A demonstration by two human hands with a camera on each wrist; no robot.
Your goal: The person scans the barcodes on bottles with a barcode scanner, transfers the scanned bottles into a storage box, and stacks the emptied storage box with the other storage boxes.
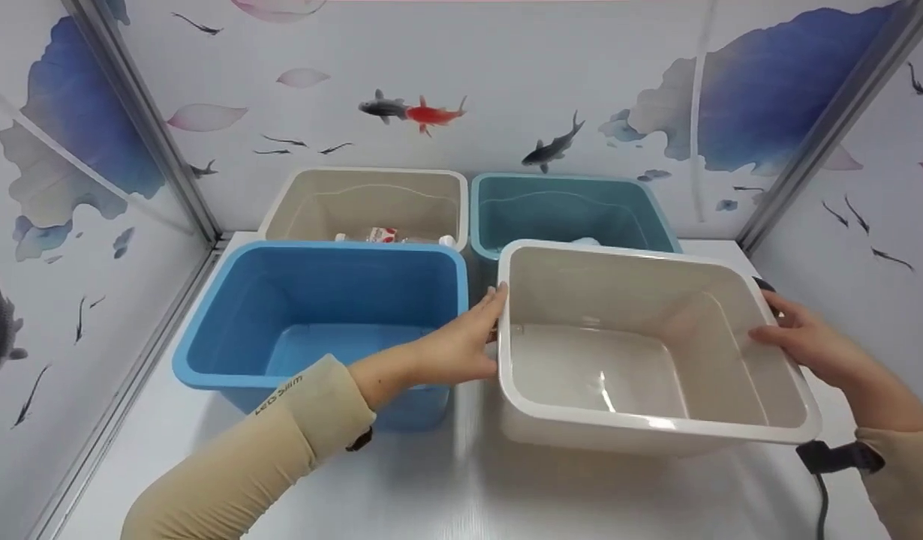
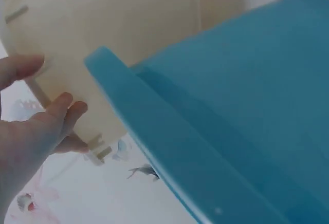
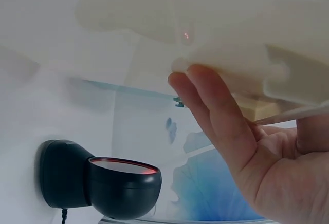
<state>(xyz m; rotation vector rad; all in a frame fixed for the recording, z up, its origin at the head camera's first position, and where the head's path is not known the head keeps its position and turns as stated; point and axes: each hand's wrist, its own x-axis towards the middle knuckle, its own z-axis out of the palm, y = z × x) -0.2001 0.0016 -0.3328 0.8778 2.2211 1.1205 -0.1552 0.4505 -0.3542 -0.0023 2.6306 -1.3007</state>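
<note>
Both my hands hold a cream plastic storage bin (image 1: pixel 656 421) at the front right, tilted a little, its inside bare. My left hand (image 1: pixel 461 341) grips its left side, fingertips right at the rim; in the left wrist view the thumb and fingers (image 2: pixel 68 99) overlap the bin's outer wall. At the right rim is my right hand (image 1: pixel 814 337), its thumb over the edge on the inside. The right wrist view shows its other fingers (image 3: pixel 218 100) stretched along the outside. A blue storage bin (image 1: pixel 319 379) stands just left of my left hand.
Behind stand a beige bin (image 1: pixel 386 171) and a teal bin (image 1: pixel 566 178). A red-and-white packet (image 1: pixel 383 235) lies in the beige one. Printed wall panels (image 1: pixel 461 60) enclose the white table (image 1: pixel 446 487). A black rounded device (image 3: pixel 123 188) with a cable appears in the right wrist view.
</note>
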